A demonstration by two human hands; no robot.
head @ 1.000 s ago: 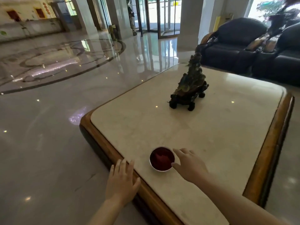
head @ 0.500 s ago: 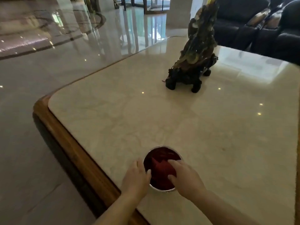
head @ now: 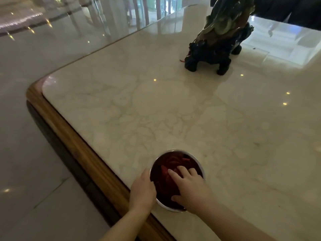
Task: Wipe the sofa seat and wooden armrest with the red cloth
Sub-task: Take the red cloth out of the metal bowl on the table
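Observation:
The red cloth [head: 171, 165] lies crumpled inside a small round metal bowl [head: 198, 161] near the front edge of the marble table [head: 156, 105]. My right hand [head: 190, 186] reaches into the bowl from the right, fingers spread on top of the cloth. My left hand [head: 142, 190] rests against the bowl's left rim, holding it. A dark sofa [head: 295, 7] shows only as a sliver at the top right; its seat and wooden armrest are out of view.
A dark carved ornament [head: 220, 35] on a black stand sits at the far right of the table. The table has a wooden border [head: 69, 134] with a rounded corner at left. Glossy stone floor [head: 26, 153] lies to the left.
The view has closed in on the table and tilted down. My left hand went from the table edge to the bowl's rim, and my right hand moved from beside the bowl onto the cloth.

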